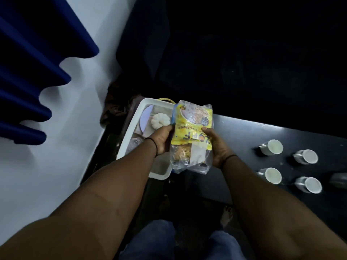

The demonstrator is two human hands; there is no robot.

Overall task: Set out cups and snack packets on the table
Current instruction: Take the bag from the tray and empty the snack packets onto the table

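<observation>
Currently both hands, left hand [163, 140] and right hand [217, 147], grip snack packets [191, 136] above white tray [127, 139] edge; four cups [289, 166] on table [240, 132], apparently dark bare surface between.

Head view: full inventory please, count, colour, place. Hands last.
snack packets: a bunch, exact count unclear, yellow and clear plastic, held over the tray's right edge
cups: four, white inside, on the dark table at right
tray: one, white rim, printed base, left of the table
dark table: one, black, right half of view
blue panel: one, upper left against the white wall
left hand: grips the packets' left side
right hand: grips the packets' right side
</observation>
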